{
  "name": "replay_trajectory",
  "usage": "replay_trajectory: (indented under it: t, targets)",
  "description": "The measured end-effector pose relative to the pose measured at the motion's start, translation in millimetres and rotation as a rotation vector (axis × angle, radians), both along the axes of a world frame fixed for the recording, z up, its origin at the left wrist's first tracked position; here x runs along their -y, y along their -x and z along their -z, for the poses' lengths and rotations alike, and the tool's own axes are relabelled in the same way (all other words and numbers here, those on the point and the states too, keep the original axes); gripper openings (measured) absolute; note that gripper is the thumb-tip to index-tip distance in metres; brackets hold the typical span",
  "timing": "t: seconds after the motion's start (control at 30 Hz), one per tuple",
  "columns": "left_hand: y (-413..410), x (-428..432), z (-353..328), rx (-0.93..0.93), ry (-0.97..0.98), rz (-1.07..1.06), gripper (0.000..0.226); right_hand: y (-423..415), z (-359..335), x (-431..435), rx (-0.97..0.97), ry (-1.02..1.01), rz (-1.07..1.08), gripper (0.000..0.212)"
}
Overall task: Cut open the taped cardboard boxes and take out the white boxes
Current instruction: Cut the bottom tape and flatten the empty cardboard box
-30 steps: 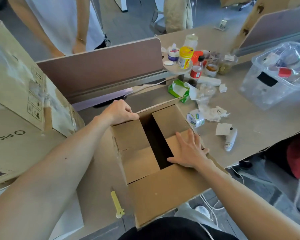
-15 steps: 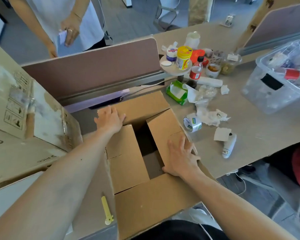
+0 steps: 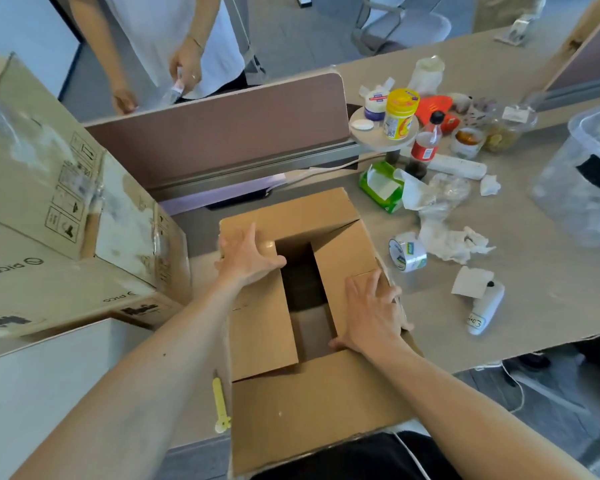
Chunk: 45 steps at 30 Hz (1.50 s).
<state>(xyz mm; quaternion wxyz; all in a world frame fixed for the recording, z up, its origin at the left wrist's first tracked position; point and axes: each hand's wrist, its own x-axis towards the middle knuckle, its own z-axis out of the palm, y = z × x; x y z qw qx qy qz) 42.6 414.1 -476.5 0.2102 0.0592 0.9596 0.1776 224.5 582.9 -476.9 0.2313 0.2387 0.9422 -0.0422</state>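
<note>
A brown cardboard box (image 3: pixel 312 407) stands at the desk's near edge in front of me, its flaps partly folded in with a dark gap in the middle. My left hand (image 3: pixel 245 258) lies flat with fingers spread on the left inner flap, pressing it down. My right hand (image 3: pixel 373 311) lies flat on the right inner flap. A yellow box cutter (image 3: pixel 220 405) rests on the desk left of the box. Two taped, printed cardboard boxes (image 3: pixel 59 216) are stacked at the left, above a white box (image 3: pixel 49 382). What is inside the brown box stays hidden.
A brown divider panel (image 3: pixel 219 133) stands behind the box; a person in a white shirt (image 3: pixel 174 46) is beyond it. To the right lie a tape roll (image 3: pixel 407 252), crumpled tissues, a white controller (image 3: pixel 484 310), bottles and jars, and a clear plastic bin (image 3: pixel 582 181).
The far flap has been folded down over the opening. My left hand moved from the box's far edge onto the left flap; my right hand stayed pressing the right flap.
</note>
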Motion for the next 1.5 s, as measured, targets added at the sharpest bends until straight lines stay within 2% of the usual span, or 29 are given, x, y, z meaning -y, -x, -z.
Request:
replay_trajectory:
  t: [0.17,0.27,0.37,0.47,0.6,0.63,0.7,0.73,0.77,0.8,0.87,0.97,1.0,1.03,1.17,1.23,1.37,1.43,1.5]
  targets:
    - [6,16,-21,0.131,-0.286,-0.018,0.099,2,2,6,0.015,-0.057,0.004,0.114]
    - [6,28,-38,0.229,-0.422,-0.019,0.098,0,-2,6,0.018,-0.022,-0.013,0.113]
    - [14,47,-53,0.344,-0.582,-0.063,0.103,-8,-14,-7,-0.035,0.15,-0.036,0.105]
    - [19,71,-64,0.384,-0.7,-0.073,0.086,-19,-32,-32,-0.166,0.39,-0.061,0.086]
    - [20,102,-64,0.335,-0.71,-0.047,0.073,-41,-53,-64,-0.311,0.805,0.079,0.099]
    - [20,107,-64,0.294,-0.686,-0.056,0.068,-47,-54,-70,-0.382,0.899,0.184,0.091]
    - [19,115,-63,0.141,-0.561,-0.041,0.066,-56,-47,-80,-0.593,1.062,0.492,0.049]
    - [19,118,-63,0.044,-0.478,-0.018,0.068,-59,-42,-86,-0.691,1.097,0.656,0.026]
    - [21,123,-64,-0.033,-0.391,0.005,0.071,-61,-36,-92,-0.74,1.092,0.78,0.017]
    - [24,126,-64,-0.078,-0.311,0.024,0.075,-64,-31,-97,-0.742,1.087,0.862,0.016]
    - [30,131,-66,-0.088,-0.084,0.084,0.086,-69,-20,-102,-0.634,1.058,0.894,0.023]
    - [32,128,-57,-0.092,0.499,0.336,0.094,-77,-4,-96,-0.385,0.894,0.836,0.063]
    - [30,123,-51,-0.057,0.561,0.381,0.092,-79,0,-92,-0.344,0.847,0.835,0.07]
    - [27,116,-44,0.005,0.537,0.382,0.089,-80,3,-89,-0.316,0.815,0.846,0.071]
    - [29,96,-27,0.201,0.177,0.2,0.08,-78,6,-83,-0.291,0.802,0.932,0.064]
    - [33,91,-26,0.228,0.122,0.153,0.073,-76,4,-80,-0.285,0.819,0.965,0.062]
    - [31,82,-27,0.2,-0.072,0.071,0.047,-74,-8,-73,-0.336,1.034,1.049,0.039]
    - [31,81,-25,0.152,-0.172,-0.002,0.046,-72,-13,-72,-0.35,1.062,0.981,0.04]
    - [29,79,-27,0.105,-0.239,-0.08,0.052,-70,-19,-71,-0.336,0.98,0.871,0.049]
